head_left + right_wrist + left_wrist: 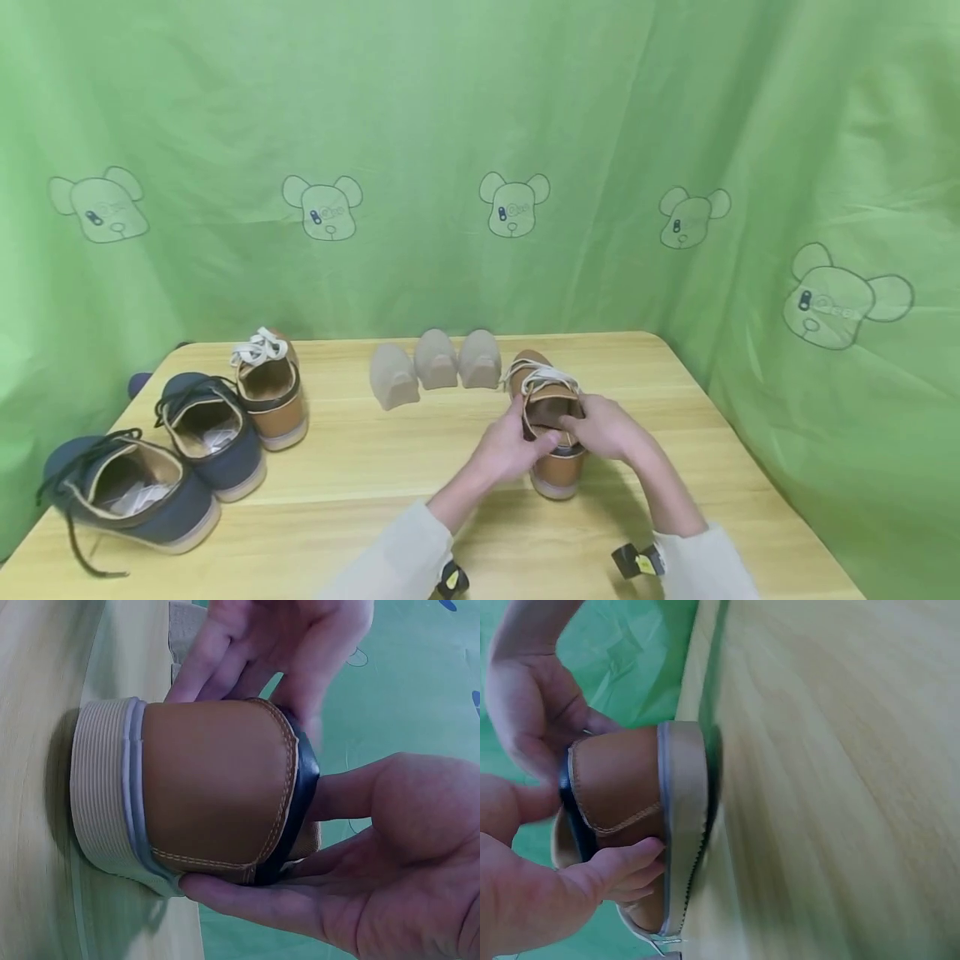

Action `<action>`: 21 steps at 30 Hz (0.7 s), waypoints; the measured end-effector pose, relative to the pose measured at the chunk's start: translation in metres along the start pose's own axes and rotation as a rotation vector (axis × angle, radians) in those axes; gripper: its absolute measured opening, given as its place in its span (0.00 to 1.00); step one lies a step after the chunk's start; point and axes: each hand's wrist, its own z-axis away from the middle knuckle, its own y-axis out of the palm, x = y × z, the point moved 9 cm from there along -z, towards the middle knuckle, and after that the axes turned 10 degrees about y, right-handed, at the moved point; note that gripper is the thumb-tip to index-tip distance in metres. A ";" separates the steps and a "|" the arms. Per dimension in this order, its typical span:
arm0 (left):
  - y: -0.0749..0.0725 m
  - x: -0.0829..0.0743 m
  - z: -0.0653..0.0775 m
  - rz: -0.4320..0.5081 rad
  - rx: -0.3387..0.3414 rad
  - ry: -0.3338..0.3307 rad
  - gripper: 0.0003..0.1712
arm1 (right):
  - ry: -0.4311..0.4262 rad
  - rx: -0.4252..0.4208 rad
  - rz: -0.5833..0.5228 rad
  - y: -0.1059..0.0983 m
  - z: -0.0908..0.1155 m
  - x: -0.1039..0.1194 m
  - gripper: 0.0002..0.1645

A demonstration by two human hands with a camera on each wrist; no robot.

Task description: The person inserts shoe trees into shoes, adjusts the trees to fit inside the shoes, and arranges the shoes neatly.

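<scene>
Five outlined round-eared animal heads [512, 208] are showing on the green curtain [420, 100], each carrying a dark blue pill-shaped mark and, beside it, pale outlined lettering. On the more legible heads this lettering is beginning with what looks like a capital Q, while the letters following it are blurring too much to be read with certainty. Small yellow labels [644, 564] are sitting on the black wrist devices [624, 561], any writing there being too small to read.

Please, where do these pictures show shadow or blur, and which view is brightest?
Head view: brightest, with soft shadow on the table right of the held shoe; left wrist: dimmer, table grain smeared; right wrist: also dim, but stitching clear.
</scene>
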 end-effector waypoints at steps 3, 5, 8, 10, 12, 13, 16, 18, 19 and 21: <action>0.003 -0.003 0.001 0.021 0.026 0.007 0.59 | 0.006 0.011 -0.039 0.001 0.000 -0.003 0.20; 0.004 -0.003 0.000 0.026 0.033 -0.008 0.61 | 0.002 0.008 -0.045 0.000 -0.001 -0.004 0.21; 0.005 -0.002 -0.005 -0.005 0.018 -0.032 0.61 | 0.002 -0.012 -0.036 -0.003 -0.005 -0.006 0.22; 0.006 -0.001 -0.012 -0.026 0.008 -0.037 0.60 | -0.006 -0.031 -0.023 -0.006 -0.009 -0.006 0.24; 0.007 0.001 -0.019 -0.035 -0.003 -0.050 0.60 | -0.011 -0.052 -0.006 -0.008 -0.012 -0.008 0.28; 0.008 0.002 -0.023 -0.035 -0.010 -0.058 0.60 | -0.009 -0.056 -0.004 -0.009 -0.013 -0.009 0.31; 0.012 0.006 -0.033 -0.027 -0.032 -0.083 0.60 | -0.008 -0.073 0.014 -0.011 -0.017 -0.012 0.39; 0.015 0.007 -0.039 -0.026 -0.051 -0.086 0.60 | 0.005 -0.073 0.015 -0.012 -0.018 -0.015 0.40; 0.016 0.008 -0.042 -0.028 -0.060 -0.090 0.60 | 0.012 -0.070 0.011 -0.012 -0.019 -0.016 0.40; 0.019 0.010 -0.048 -0.029 -0.084 -0.091 0.60 | 0.023 -0.074 0.005 -0.014 -0.020 -0.019 0.40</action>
